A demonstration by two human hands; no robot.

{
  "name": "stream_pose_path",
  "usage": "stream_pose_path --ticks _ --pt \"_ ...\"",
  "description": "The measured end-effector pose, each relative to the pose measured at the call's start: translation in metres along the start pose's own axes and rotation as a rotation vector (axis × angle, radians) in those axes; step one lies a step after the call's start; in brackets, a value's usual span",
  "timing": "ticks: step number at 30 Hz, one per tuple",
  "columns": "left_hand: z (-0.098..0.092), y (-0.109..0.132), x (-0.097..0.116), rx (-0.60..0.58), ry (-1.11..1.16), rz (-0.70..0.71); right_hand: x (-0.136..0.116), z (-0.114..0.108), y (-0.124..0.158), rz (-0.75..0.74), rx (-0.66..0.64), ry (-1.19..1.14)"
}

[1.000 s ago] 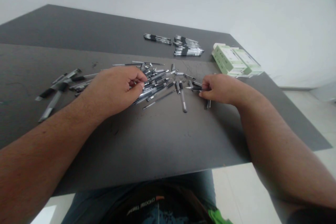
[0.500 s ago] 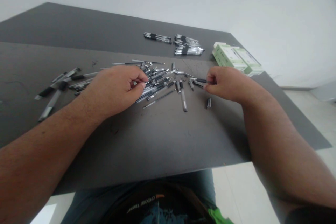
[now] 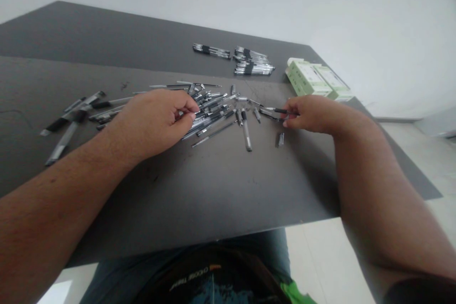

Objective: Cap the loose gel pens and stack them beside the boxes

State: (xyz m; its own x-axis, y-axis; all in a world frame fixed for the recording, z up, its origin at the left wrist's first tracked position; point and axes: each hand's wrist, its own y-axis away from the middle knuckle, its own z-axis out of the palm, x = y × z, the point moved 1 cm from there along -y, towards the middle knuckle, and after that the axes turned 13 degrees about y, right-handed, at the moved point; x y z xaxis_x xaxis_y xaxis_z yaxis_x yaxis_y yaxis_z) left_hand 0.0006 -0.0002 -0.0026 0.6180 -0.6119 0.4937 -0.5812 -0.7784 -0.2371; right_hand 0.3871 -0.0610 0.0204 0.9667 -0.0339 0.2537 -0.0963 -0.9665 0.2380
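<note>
At the left end of a heap of loose pen parts [image 3: 213, 111], my left hand [image 3: 160, 116] is closed in a pinch. Something small and pale shows at its fingertips, too little to name. My right hand [image 3: 309, 113] is at the right of the heap, with thumb and fingers apart around the ends of black-gripped pens [image 3: 276, 110] lying on the table. A clear pen barrel with a black grip [image 3: 246, 130] lies between my hands. Near my right thumb is a small clear pen cap [image 3: 280, 139].
Several assembled pens [image 3: 252, 67] lie in groups at the back, with another bundle [image 3: 211, 51] to their left. Green-and-white boxes [image 3: 313, 78] stand at the back right. Larger-looking pens [image 3: 64, 140] lie left of my left forearm. The grey table [image 3: 199, 199] ends close to my lap.
My right hand has drawn slightly right and its fingers have parted, so more of the pens' ends shows. My left hand keeps its pinch. The whole view has shifted a little.
</note>
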Motion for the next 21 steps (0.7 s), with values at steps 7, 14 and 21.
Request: stream_pose_path --ticks 7,14,21 --pt "0.002 -0.001 -0.003 0.009 0.006 0.024 -0.005 0.006 -0.006 -0.043 0.011 0.035" --pt "0.003 0.000 0.001 0.001 0.019 0.022 -0.009 -0.010 0.010 0.019 0.088 -0.085" --pt "0.005 0.007 0.016 0.000 0.085 0.123 -0.062 -0.019 0.045 -0.179 0.406 -0.722"
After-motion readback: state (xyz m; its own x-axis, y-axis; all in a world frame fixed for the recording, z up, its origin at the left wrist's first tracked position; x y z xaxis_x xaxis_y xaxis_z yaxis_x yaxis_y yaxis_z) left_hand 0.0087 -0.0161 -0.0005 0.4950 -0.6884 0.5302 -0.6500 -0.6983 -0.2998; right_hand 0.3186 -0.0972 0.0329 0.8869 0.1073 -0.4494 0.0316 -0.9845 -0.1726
